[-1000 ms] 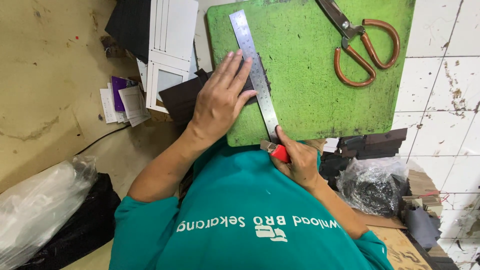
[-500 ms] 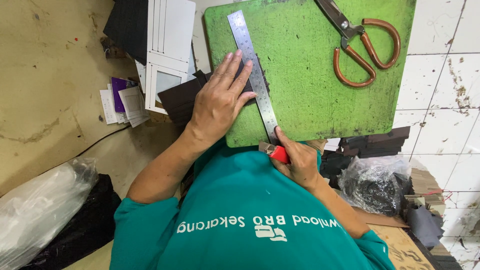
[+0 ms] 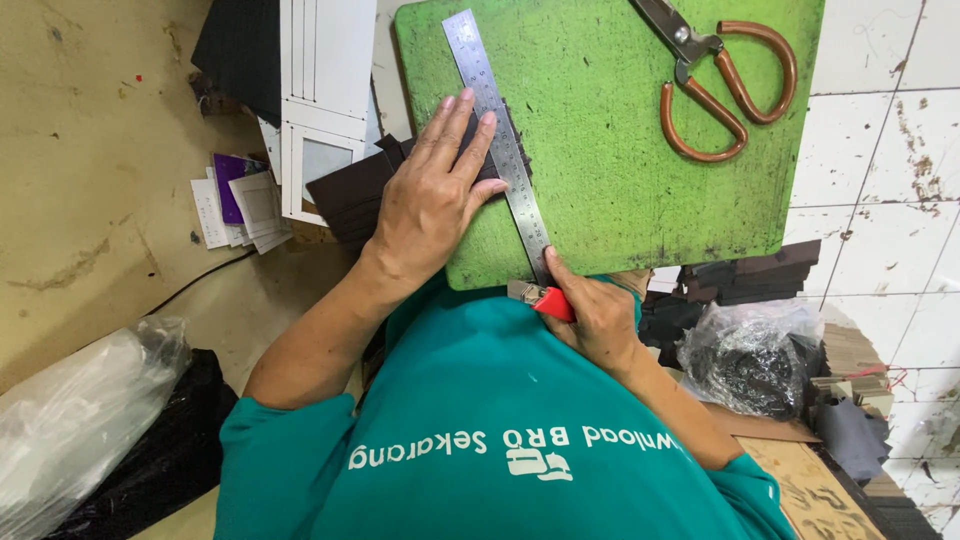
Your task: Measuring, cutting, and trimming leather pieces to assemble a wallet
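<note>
A person's left hand, fingers spread flat, presses a steel ruler and dark material onto a green cutting board. The ruler's long axis runs from 11 o'clock down to 5 o'clock. At its near end, the right hand has its fingers curled tight around a red-handled knife, touching the ruler's edge. Brown-handled scissors lie well apart at 1 o'clock.
</note>
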